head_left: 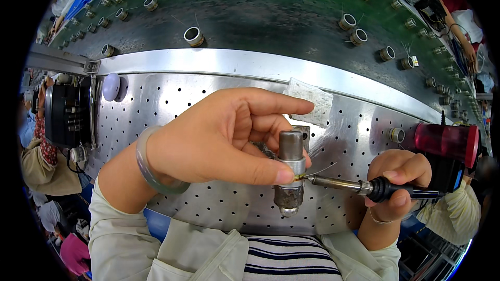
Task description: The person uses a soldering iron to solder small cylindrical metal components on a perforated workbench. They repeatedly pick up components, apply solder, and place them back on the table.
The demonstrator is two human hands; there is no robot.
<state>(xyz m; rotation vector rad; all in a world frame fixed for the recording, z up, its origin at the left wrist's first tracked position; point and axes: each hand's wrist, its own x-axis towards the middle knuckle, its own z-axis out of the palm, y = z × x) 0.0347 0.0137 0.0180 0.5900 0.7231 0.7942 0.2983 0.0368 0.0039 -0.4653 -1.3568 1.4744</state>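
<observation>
My left hand [224, 135] reaches across the perforated metal worktop [172, 99] and pinches a small ring-shaped metal part [292, 165] seated on an upright steel post fixture [289, 171]; thumb and fingers close on it. A pale bangle [148, 169] sits on that wrist. My right hand [398, 182] grips the black handle of a soldering iron [359, 185], held level, its tip touching the part on the post beside my left thumb. A thin wire sticks out of the part toward the right.
A green conveyor belt [271, 10] beyond the worktop carries several small metal rings with wire leads. A white cloth pad [310, 100] lies at the back. A red cylinder [445, 141] stands right, a black device [65, 114] left. Other people work at the edges.
</observation>
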